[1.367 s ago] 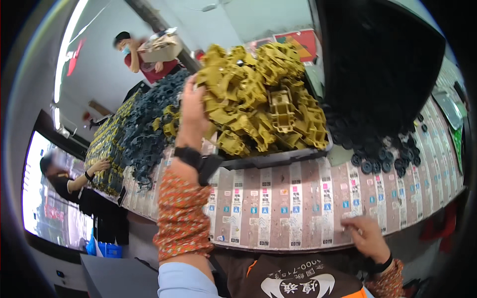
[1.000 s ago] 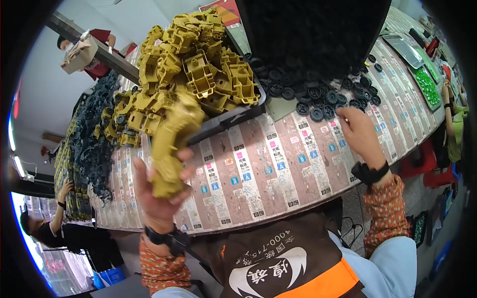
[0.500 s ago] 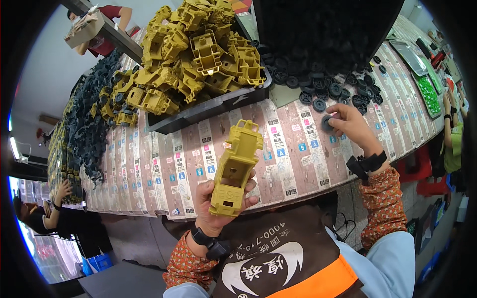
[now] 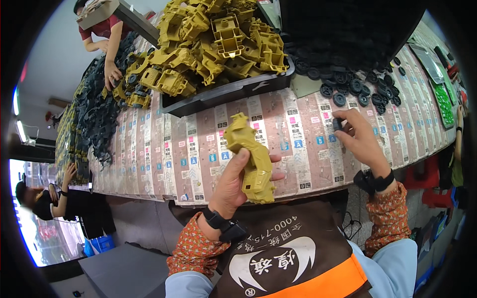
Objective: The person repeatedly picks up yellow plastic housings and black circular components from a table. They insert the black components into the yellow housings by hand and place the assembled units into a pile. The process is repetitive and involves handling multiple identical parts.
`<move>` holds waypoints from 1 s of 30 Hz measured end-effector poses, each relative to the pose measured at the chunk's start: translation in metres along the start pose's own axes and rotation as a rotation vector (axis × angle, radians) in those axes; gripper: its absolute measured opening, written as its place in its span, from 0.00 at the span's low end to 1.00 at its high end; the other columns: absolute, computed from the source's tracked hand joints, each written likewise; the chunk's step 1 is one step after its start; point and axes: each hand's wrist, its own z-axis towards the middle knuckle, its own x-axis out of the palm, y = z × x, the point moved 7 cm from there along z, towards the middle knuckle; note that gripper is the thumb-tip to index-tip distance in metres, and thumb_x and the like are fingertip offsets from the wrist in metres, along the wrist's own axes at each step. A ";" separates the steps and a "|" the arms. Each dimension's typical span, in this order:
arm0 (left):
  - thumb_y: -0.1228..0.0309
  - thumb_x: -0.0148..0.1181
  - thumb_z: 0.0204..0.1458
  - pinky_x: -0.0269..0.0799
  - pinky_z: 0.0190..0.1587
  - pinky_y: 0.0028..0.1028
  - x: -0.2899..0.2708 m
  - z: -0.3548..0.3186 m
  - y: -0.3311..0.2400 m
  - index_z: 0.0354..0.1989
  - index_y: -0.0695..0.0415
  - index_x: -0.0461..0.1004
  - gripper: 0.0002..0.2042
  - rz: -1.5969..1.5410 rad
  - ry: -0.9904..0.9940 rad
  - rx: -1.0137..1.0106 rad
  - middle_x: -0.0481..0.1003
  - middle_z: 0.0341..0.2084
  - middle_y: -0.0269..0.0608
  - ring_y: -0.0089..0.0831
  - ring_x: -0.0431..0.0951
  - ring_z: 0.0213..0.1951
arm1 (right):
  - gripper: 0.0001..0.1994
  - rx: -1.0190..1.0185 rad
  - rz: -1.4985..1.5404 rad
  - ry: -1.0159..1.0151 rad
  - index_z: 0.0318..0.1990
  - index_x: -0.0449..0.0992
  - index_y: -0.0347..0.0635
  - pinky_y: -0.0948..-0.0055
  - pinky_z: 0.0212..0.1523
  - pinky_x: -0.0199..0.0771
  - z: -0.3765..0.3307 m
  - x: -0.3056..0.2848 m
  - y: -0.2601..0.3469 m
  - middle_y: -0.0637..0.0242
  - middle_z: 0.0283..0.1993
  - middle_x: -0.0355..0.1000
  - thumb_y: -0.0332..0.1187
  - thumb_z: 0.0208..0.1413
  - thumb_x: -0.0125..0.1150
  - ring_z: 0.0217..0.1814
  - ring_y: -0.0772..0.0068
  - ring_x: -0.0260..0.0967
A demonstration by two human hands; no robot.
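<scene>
The left forearm (image 4: 195,246) reached up from the lower edge, and past its wrist (image 4: 220,209) the left hand (image 4: 232,181) was closed in a grip, left thumb (image 4: 241,157) pointing up and left fingers (image 4: 276,175) wrapped round to the far side. The right forearm (image 4: 387,216) angled up and inward, the right hand (image 4: 361,139) held back upward, its forefinger (image 4: 345,114) and right thumb (image 4: 343,135) pinched together, pointing left.
</scene>
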 end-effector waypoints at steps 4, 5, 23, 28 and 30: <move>0.57 0.56 0.68 0.87 0.41 0.50 -0.005 0.000 0.003 0.70 0.50 0.58 0.26 0.000 -0.098 0.093 0.74 0.48 0.43 0.39 0.83 0.43 | 0.22 0.000 0.559 0.184 0.64 0.71 0.38 0.77 0.54 0.76 -0.008 0.056 0.040 0.68 0.55 0.70 0.22 0.61 0.62 0.52 0.79 0.71; 0.57 0.56 0.68 0.88 0.40 0.49 -0.001 0.000 0.004 0.69 0.50 0.58 0.25 0.057 -0.124 0.084 0.74 0.48 0.43 0.40 0.83 0.43 | 0.23 -0.030 0.596 0.215 0.64 0.71 0.37 0.77 0.55 0.76 -0.010 0.066 0.051 0.67 0.55 0.70 0.22 0.61 0.61 0.53 0.79 0.71; 0.69 0.60 0.68 0.74 0.53 0.26 0.010 -0.008 0.019 0.69 0.50 0.56 0.26 0.420 -0.260 0.160 0.70 0.55 0.34 0.22 0.73 0.53 | 0.24 -0.033 0.871 0.172 0.67 0.67 0.34 0.76 0.60 0.76 -0.017 0.110 0.073 0.66 0.56 0.71 0.19 0.63 0.58 0.56 0.80 0.71; 0.70 0.59 0.68 0.73 0.56 0.27 0.010 -0.007 0.016 0.69 0.51 0.56 0.25 0.514 -0.260 0.190 0.70 0.55 0.35 0.23 0.72 0.54 | 0.25 0.004 0.876 0.185 0.67 0.67 0.35 0.71 0.63 0.74 -0.018 0.110 0.062 0.65 0.60 0.69 0.19 0.63 0.58 0.63 0.76 0.68; 0.71 0.58 0.68 0.72 0.57 0.28 0.012 -0.006 0.014 0.69 0.53 0.55 0.25 0.573 -0.260 0.233 0.70 0.56 0.36 0.24 0.72 0.55 | 0.25 0.006 0.852 0.182 0.68 0.66 0.35 0.72 0.63 0.74 -0.018 0.109 0.063 0.64 0.59 0.70 0.19 0.62 0.58 0.62 0.77 0.68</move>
